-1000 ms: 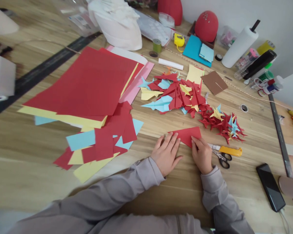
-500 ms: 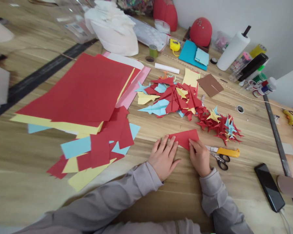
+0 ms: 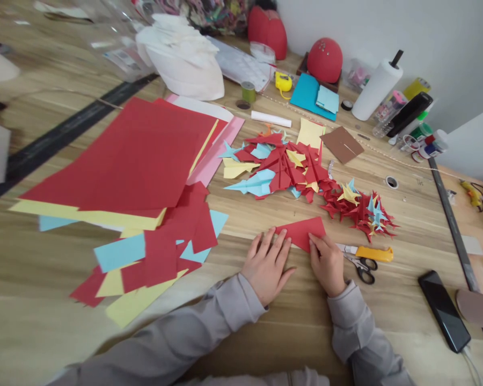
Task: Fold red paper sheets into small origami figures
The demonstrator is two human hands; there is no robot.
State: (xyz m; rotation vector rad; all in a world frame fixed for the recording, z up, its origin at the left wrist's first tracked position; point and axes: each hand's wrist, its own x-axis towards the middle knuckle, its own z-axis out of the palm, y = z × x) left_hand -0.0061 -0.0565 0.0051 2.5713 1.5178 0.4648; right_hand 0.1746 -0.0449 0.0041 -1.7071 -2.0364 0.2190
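Pressing a red paper triangle (image 3: pixel 301 232) onto a wooden table (image 3: pixel 233 254), a person's left hand (image 3: pixel 268 266) lies flat with fingers (image 3: pixel 268 248) spread open, tips on the triangle's left corner, loose paper scraps (image 3: pixel 156 252) just left of them. The triangle sits between the hands, its long edge running crosswise and rising slightly rightward, point aimed down toward the person. The right hand (image 3: pixel 327 264) rests its close-set fingertips (image 3: pixel 314 244) on the lower right edge, no clear pinch visible, with scissors (image 3: pixel 362 269) just right of them.

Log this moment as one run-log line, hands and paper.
left hand: fingertips at red paper triangle | right hand: fingers on its lower edge | beside: scissors
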